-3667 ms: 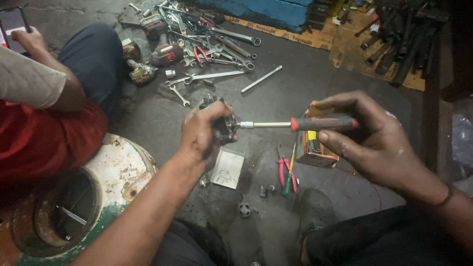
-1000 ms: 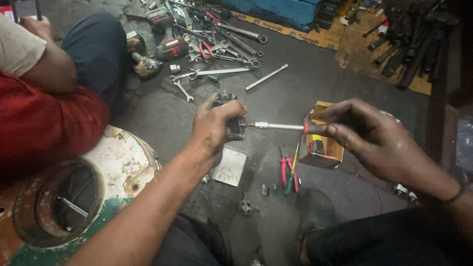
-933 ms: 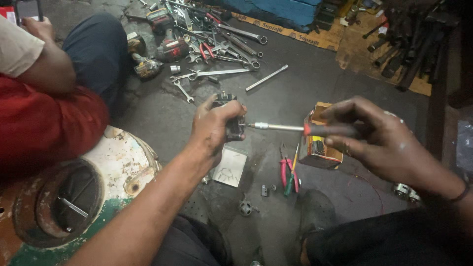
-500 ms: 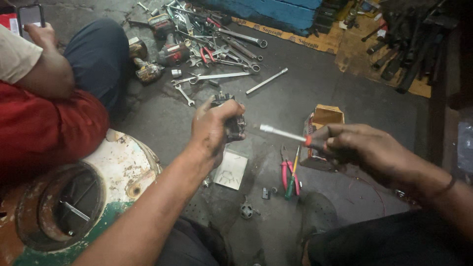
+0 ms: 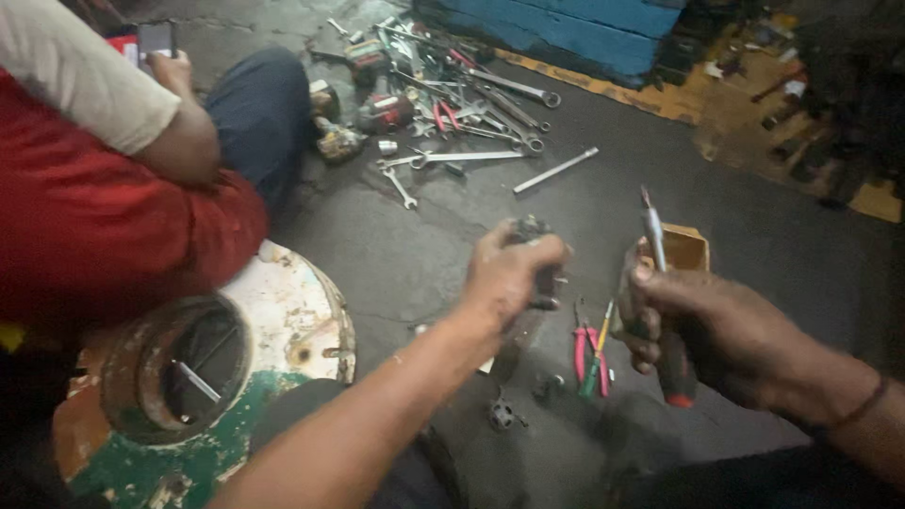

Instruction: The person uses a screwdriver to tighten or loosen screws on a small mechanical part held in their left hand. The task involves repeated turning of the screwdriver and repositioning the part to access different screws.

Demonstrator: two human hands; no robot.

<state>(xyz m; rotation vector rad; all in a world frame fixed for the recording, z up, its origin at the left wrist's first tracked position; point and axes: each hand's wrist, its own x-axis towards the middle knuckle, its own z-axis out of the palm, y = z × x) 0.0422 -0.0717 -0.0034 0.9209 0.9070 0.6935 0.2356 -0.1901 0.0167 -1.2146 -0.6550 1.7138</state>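
My left hand point(image 5: 504, 273) fingers wrap a small dark metal part point(image 5: 537, 269), held above the grimy floor point(image 5: 396, 254). Right hand point(image 5: 702, 325) fingers clamp a screwdriver point(image 5: 660, 283), black-red handle, steel shaft pointing up, apart from the part. 2 pink-handled pliers point(image 5: 589, 349) lie below, between my hands.

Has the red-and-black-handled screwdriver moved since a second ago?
Yes. The red-and-black-handled screwdriver was level, tip in the small dark metal part; now it points up beside the small orange box, clear of the part.
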